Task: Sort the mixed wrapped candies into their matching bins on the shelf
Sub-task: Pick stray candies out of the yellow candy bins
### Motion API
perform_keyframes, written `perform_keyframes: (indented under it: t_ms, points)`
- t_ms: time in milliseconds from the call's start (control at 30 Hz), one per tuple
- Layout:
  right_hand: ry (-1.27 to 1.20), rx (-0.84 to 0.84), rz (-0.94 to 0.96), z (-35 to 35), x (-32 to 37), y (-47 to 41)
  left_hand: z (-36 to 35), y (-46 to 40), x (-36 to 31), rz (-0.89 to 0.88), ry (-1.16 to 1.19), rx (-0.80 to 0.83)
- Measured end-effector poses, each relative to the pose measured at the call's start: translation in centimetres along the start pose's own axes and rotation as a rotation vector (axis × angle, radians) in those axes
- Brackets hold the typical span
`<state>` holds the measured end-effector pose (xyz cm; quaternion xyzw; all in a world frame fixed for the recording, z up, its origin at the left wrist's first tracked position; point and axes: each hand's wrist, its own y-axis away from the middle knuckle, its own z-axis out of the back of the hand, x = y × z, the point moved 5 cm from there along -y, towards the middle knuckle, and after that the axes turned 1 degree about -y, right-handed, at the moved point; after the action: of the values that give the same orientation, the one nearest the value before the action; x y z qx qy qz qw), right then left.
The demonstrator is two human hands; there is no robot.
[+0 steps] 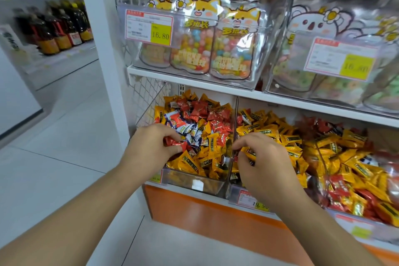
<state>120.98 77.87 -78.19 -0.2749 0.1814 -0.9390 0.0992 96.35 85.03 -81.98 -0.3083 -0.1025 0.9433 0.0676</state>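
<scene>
Both hands are in the candy bins on the lower shelf [280, 101]. The left hand [151, 144] sits over the left bin [194, 181], its fingers [172, 136] curled round a red wrapped candy [176, 143] that lies roughly crosswise, long axis left to right, just above the heap. Around it the left bin holds a jumble: red candies [200, 112] piled toward the back, yellow candies [190, 163] at the front, and a cluster of blue-and-white candies [194, 134] in the middle.

The right hand [265, 157] reaches into the middle bin [235, 195], just past the clear divider [234, 136] between the two bins. Its fingers [244, 143] pinch a yellow candy [249, 153] with a dark green label; that piece tilts, long axis running from upper left down to the right. The print on the wrappers is too small to read. This middle bin is mostly yellow wrappers [280, 136], with a few red ones at the back. Further right, another bin [356, 179] mixes yellow and red pieces.

On the shelf above, clear bags of coloured sweets [233, 54] carry cartoon fox faces and yellow Chinese characters. A price tag [149, 28] on their clear box reads 16.80 on a yellow patch; a second tag [341, 58] to the right shows what looks like the same price, blurred. A small tag [252, 200] under the middle bin is partly hidden by the right wrist. Dark bottles [56, 28] stand on a shelf at far left.
</scene>
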Motion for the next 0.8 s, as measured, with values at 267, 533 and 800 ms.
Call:
perform_keyframes:
  t_ms: [267,533,800]
  points:
    - [-0.042,0.028,-0.013,0.0,-0.1,0.3,0.3,0.8,-3.3,0.008,0.267,-0.028]
    - [-0.406,0.109,-0.231,1.2,-0.4,1.0,-1.7,3.0,-9.7,-0.135,0.527,0.139]
    - [-0.209,-0.096,-0.349,7.7,-5.9,4.1,-3.5,3.3,-13.3,-0.193,0.502,0.218]
